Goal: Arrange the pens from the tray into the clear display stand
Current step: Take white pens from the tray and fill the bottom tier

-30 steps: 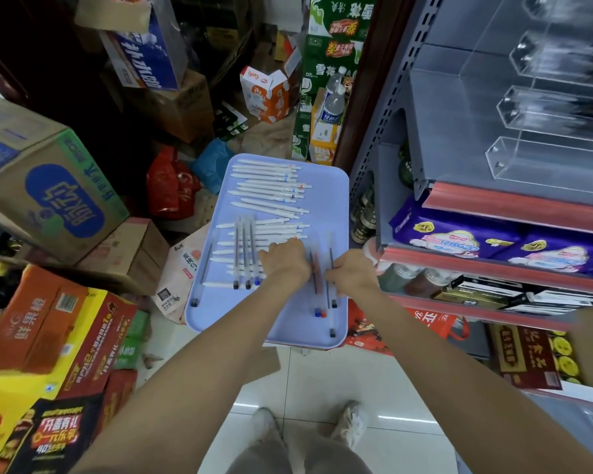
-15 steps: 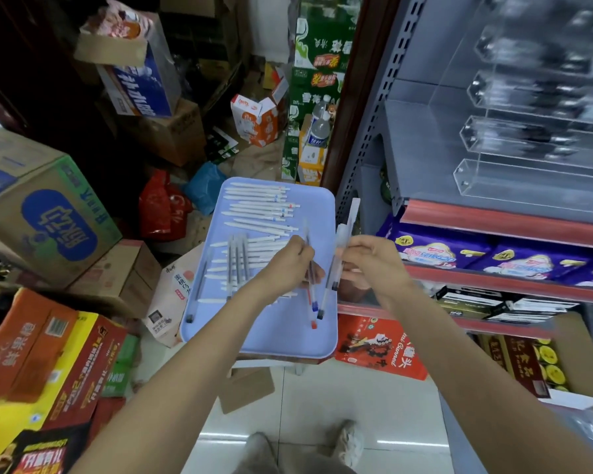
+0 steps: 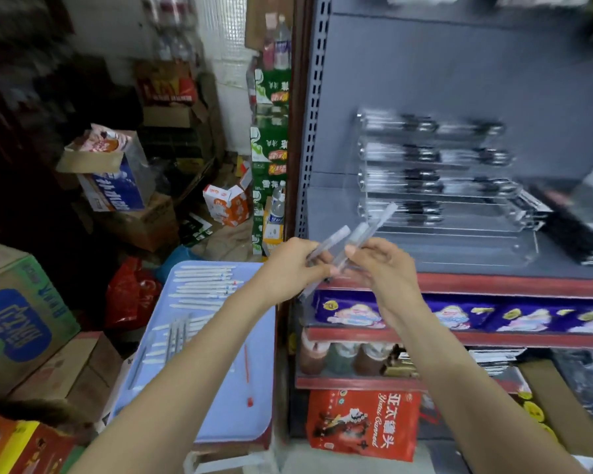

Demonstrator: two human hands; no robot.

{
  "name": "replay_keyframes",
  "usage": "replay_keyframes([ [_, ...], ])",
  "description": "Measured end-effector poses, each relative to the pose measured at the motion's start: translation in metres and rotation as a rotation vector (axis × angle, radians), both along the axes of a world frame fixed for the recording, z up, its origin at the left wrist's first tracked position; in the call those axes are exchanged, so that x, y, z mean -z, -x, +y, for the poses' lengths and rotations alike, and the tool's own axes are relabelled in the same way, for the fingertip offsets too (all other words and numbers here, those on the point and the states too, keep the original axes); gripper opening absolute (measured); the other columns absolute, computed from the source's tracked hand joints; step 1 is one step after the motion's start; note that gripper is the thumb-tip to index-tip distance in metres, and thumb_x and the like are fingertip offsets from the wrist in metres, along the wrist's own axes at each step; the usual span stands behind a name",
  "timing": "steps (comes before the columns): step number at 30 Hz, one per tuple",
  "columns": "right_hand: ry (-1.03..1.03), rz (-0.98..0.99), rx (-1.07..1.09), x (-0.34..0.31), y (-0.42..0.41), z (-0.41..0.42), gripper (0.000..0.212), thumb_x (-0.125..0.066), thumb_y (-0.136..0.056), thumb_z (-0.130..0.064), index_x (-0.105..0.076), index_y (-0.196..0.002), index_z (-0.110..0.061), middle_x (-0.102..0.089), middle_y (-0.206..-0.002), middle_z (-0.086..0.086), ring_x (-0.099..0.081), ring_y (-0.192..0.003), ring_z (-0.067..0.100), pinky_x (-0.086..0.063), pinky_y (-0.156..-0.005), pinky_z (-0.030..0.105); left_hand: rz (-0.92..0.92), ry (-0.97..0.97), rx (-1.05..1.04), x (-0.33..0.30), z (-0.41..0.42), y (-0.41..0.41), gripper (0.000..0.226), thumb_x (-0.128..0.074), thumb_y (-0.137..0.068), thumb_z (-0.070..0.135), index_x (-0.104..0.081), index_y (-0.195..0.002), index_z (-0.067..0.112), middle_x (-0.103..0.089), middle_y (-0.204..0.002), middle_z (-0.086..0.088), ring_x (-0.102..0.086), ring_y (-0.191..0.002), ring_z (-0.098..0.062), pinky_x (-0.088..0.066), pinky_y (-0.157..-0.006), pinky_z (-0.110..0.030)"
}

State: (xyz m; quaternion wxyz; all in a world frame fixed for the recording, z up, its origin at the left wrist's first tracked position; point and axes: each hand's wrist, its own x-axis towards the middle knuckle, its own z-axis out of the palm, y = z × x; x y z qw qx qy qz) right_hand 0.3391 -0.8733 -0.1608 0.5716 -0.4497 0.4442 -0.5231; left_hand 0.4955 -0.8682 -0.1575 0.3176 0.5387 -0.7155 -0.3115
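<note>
Head view only. Held a small bundle of slim translucent white plastic pens [image 3: 348, 242] between both hands at chest height, just in front of the red-edged shelf lip [image 3: 493, 285]. Left hand [image 3: 293, 268] curled round the lower ends of the bundle, fingers bent and gripping; right hand [image 3: 380, 265] pinched the same bundle from the other side, thumb and fingertips closed on the barrels. How many pens sat in the bundle could not be told through the blur.

Pointed the bundle's long axis toward two o'clock, capped ends uppermost and tilted away from the body. Lay exactly that way: the clear tiered acrylic display stand [image 3: 435, 186], up and to the right of the fingers, on the grey metal shelf [image 3: 408, 254], its troughs running roughly nine to three. Sat nearer the stand: the right hand, judged the likelier one to carry the pens across. Judged also that the pens would need turning level with a trough before going in.

Left behind at seven o'clock from the hands: the pale blue plastic tray [image 3: 220, 405], well apart, with rows of white pens and one thin red pen [image 3: 247, 374] lying on it.
</note>
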Motion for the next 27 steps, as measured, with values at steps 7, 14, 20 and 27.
replay_keyframes([
  [7, 0.162, -0.092, 0.02, -0.037, 0.123, -0.056, 0.025, -0.055, -0.09, -0.006, -0.055, -0.11, -0.021, -0.066, -0.074, 0.001, -0.06, -0.06, 0.009, -0.05, -0.059, 0.019, -0.203, 0.095, -0.041, -0.036, -0.052, 0.103, 0.013, -0.066, -0.086, 0.028, -0.062, -0.078, 0.018, -0.058, -0.067, 0.003, -0.046, -0.051, 0.0, -0.03, -0.048, -0.018],
  [14, 0.277, -0.007, -0.016, -0.055, 0.227, -0.107, 0.014, -0.057, -0.088, 0.0, -0.057, -0.081, -0.012, -0.068, -0.066, -0.005, -0.066, -0.067, 0.009, -0.054, -0.069, 0.018, -0.246, 0.222, -0.175, -0.053, -0.094, 0.185, 0.012, -0.063, -0.087, 0.032, -0.066, -0.092, 0.021, -0.054, -0.081, 0.005, -0.054, -0.079, -0.017, -0.043, -0.068, -0.033],
  [20, 0.269, 0.07, 0.115, -0.039, 0.284, -0.147, 0.014, -0.058, -0.088, 0.002, -0.062, -0.078, -0.008, -0.068, -0.078, 0.007, -0.067, -0.074, 0.013, -0.054, -0.069, 0.014, -0.25, 0.272, -0.422, -0.048, -0.118, 0.207, 0.021, -0.058, -0.091, 0.032, -0.068, -0.103, 0.018, -0.057, -0.077, 0.001, -0.055, -0.074, -0.022, -0.037, -0.062, -0.029],
  [27, 0.302, 0.61, 0.103, -0.008, 0.302, -0.181, 0.008, -0.067, -0.082, -0.007, -0.071, -0.082, -0.013, -0.067, -0.081, -0.002, -0.059, -0.074, 0.008, -0.045, -0.076, 0.012, -0.293, 0.206, -0.366, -0.037, -0.14, 0.231, 0.019, -0.056, -0.092, 0.032, -0.066, -0.1, 0.017, -0.054, -0.066, 0.007, -0.055, -0.07, -0.021, -0.041, -0.059, -0.031],
])
